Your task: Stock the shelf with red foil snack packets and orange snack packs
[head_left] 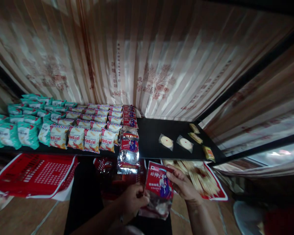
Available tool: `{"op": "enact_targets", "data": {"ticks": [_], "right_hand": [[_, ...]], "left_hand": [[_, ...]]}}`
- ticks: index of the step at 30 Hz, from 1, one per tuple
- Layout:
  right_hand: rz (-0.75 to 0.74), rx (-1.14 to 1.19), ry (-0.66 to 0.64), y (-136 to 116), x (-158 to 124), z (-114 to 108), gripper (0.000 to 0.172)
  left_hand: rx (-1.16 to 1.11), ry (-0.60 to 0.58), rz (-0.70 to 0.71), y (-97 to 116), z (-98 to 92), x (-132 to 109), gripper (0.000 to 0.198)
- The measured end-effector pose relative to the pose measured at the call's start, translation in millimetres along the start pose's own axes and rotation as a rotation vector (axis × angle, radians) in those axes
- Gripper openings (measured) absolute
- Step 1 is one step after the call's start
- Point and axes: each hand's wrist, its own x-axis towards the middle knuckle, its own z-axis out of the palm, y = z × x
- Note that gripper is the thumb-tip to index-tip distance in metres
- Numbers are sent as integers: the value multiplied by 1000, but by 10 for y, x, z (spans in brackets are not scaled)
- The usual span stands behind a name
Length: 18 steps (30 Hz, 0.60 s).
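Note:
Below the shelf's front edge, both my hands hold a red snack pouch (159, 187) with white lettering, a purple figure and a clear lower window. My right hand (182, 182) pinches its upper right side, thumb on the front. My left hand (135, 198) is closed at its left edge. Just beyond, a column of similar red pouches (129, 145) runs back along the shelf, the nearest silver-bottomed one jutting over the front edge. To their left stand rows of white-and-yellow snack bags (91, 139), then teal bags (26, 134).
On the black shelf (150, 133), two round wrapped crackers (166, 141) and several small yellow packets (208, 153) lie to the right. Under it sit a red bag (39, 174) and a red-edged bag of pale sticks (202, 181). A striped curtain (156, 65) hangs behind, and a dark post slants at right.

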Motion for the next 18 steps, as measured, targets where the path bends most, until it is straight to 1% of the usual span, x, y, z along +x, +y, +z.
{"op": "enact_targets", "data": {"ticks": [3,5,6,8,11,13,14,16,18], "right_hand": [[-66,77,115,-72,80,90,34],[-105,126,181,-111,140,153,35],[-121,147,204,-128,171,185,35],[-138,176,236,-154,234,248,33],[-169,192,286,-184,323,341,32],[-193,192,282,-199,382,396,34],[-203,189,268,-204,414,421,36],[-215,185,234,-205,488,465,46],[-229,192,229,-194,583,506,63]], "left_hand": [[-330,-90,10,146,67,-19,43],[-428,-119,70,203,103,-19,51],[-427,-102,95,217,117,-14,53],[-370,-11,94,226,137,5,53],[-253,167,-22,224,130,56,47],[-161,262,-94,225,86,98,43],[-126,291,-109,226,52,120,42],[-95,314,-101,228,-33,165,40],[-105,326,-91,236,-128,211,41]]}}
